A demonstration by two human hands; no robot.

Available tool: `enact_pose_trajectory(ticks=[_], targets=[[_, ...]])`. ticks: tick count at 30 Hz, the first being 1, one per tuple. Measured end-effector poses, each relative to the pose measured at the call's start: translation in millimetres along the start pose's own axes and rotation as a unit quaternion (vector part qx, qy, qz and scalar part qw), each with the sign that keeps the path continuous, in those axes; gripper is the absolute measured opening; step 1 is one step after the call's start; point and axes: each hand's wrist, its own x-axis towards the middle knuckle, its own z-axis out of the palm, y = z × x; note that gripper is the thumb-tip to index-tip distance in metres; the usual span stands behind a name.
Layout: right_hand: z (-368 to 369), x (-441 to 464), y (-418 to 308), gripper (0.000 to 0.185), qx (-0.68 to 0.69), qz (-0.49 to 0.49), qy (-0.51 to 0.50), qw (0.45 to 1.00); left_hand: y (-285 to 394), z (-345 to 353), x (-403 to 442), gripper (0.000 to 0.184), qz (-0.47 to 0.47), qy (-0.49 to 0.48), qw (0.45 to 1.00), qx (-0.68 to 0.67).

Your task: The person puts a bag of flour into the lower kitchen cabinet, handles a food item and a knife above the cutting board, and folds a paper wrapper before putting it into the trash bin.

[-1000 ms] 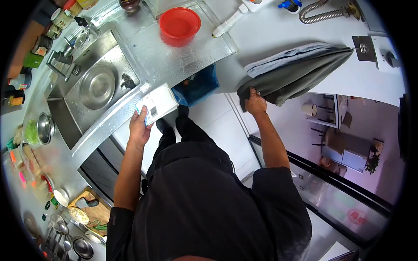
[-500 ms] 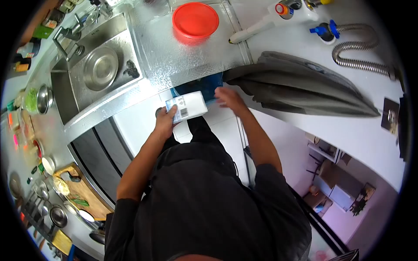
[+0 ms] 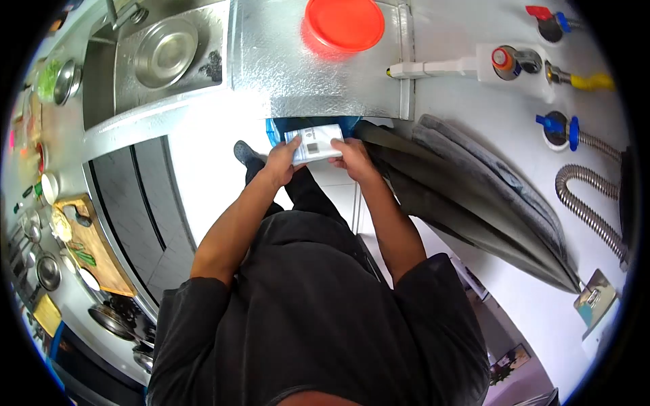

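Observation:
A white packet (image 3: 317, 143) with blue print and a barcode is held level between both hands. My left hand (image 3: 282, 160) grips its left end, thumb on top. At the right end, my right hand (image 3: 353, 158) has its thumb on the packet and its other fingers partly hidden. Behind the packet, below the metal counter's edge, is a bin with a blue bag (image 3: 273, 132). Dark green and grey cloths (image 3: 467, 196) hang from a wall hook just right of my right hand.
A red basin (image 3: 344, 24) sits on the metal counter (image 3: 271, 74). The sink (image 3: 125, 84) at upper left holds a metal bowl (image 3: 166, 53). A cutting board (image 3: 101, 250) with food lies at left. Pipes and valves (image 3: 514, 62) line the right wall.
The view has turned toward the wall. My right hand has left the hanging cloth and come to the packet's right end. My left hand has carried the packet rightward.

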Motion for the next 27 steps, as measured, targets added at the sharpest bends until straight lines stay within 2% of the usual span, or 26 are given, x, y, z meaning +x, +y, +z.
enact_pose_trajectory(ticks=[3,4,6,7,11,16,19,20,22,23,27], targets=[[6.0,40.0,5.0,0.033,-0.046,-0.007,0.163,0.986,-5.2,2.9,11.7,0.032,-0.027,0.034,0.996,-0.076],[13.6,43.7,0.9,0.033,-0.051,-0.007,0.159,0.986,-8.0,3.3,16.7,0.032,-0.024,0.036,0.996,-0.082],[27.4,47.7,-5.9,0.032,0.079,0.022,0.234,0.969,-13.1,5.1,27.4,0.032,-0.03,0.041,0.991,-0.125],[30.9,49.7,-6.3,0.03,0.159,0.036,0.215,0.963,-16.5,8.4,34.1,0.029,-0.004,0.051,0.987,-0.151],[49.8,54.1,-4.3,0.025,0.207,0.076,0.204,0.954,-14.4,16.3,54.2,0.022,0.006,0.119,0.988,-0.099],[41.4,96.4,12.4,0.02,0.235,0.1,0.164,0.953,-1.2,10.6,52.9,0.03,0.005,0.107,0.992,-0.06],[43.9,137.2,11.3,0.026,0.24,0.133,0.206,0.939,12.5,13.4,16.6,0.039,-0.043,0.057,0.997,-0.018],[47.4,141.9,9.7,0.024,0.221,0.104,0.183,0.952,9.9,7.8,7.4,0.039,-0.045,0.063,0.997,-0.015],[63.1,153.8,6.3,0.025,0.152,0.065,0.254,0.953,7.8,-7.5,-10.2,0.038,0.011,0.002,1.0,-0.013],[64.3,167.0,13.4,0.025,0.16,0.07,0.254,0.951,9.8,-18.9,-22.3,0.035,0.015,-0.039,0.999,-0.024],[62.4,207.4,30.7,0.029,0.193,0.076,0.226,0.952,22.3,-59.8,-64.9,0.029,0.014,-0.054,0.998,0.018]])
